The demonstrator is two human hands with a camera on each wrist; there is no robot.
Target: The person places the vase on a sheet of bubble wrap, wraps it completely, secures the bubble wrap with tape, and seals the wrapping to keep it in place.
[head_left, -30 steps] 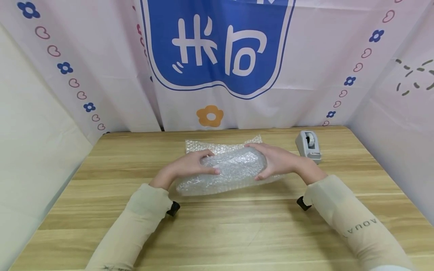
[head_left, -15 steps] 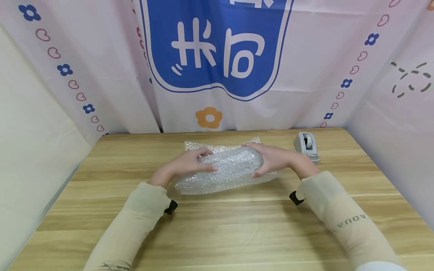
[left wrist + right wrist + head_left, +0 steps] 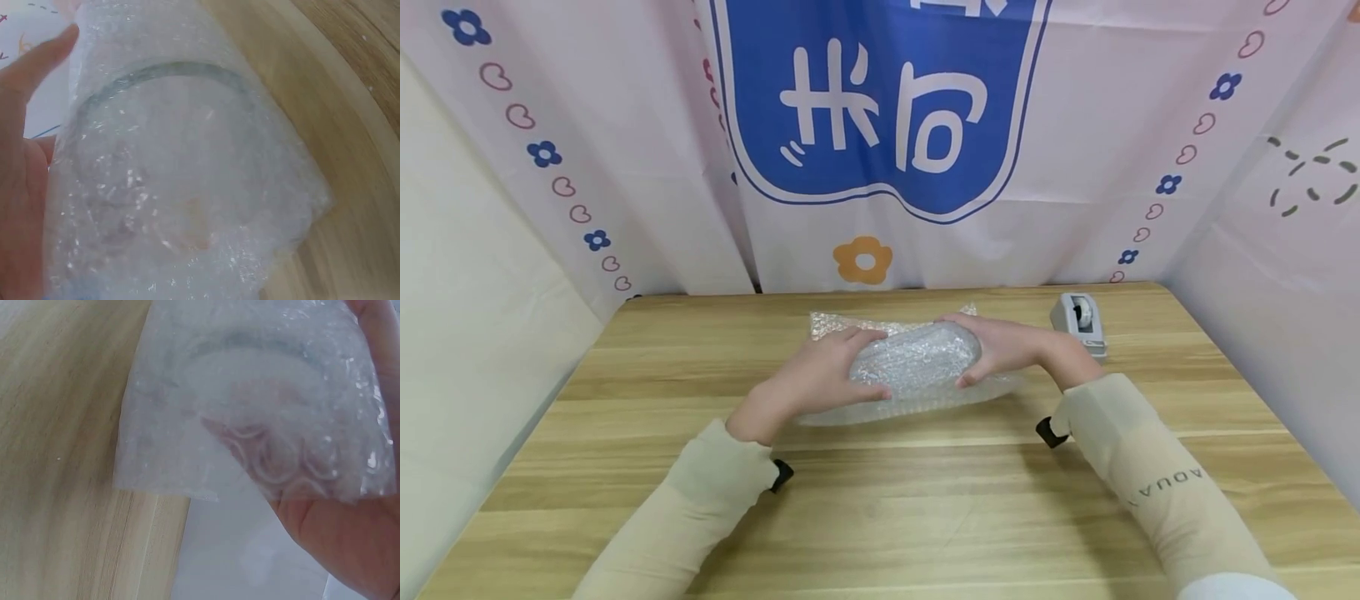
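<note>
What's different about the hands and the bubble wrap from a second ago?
The left hand moved farther right over the bubble wrap, nearer the right hand. Nothing was newly grabbed or let go; both hands hold the wrap. The right hand's grip and the tape dispenser stayed about the same.

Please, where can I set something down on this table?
The tabletop is bare in front of the bubble wrap, between left sleeve and right sleeve, and outside both. Crowded: the middle rear, where left hand and right hand hold the bubble wrap; the tape dispenser stands right rear.
</note>
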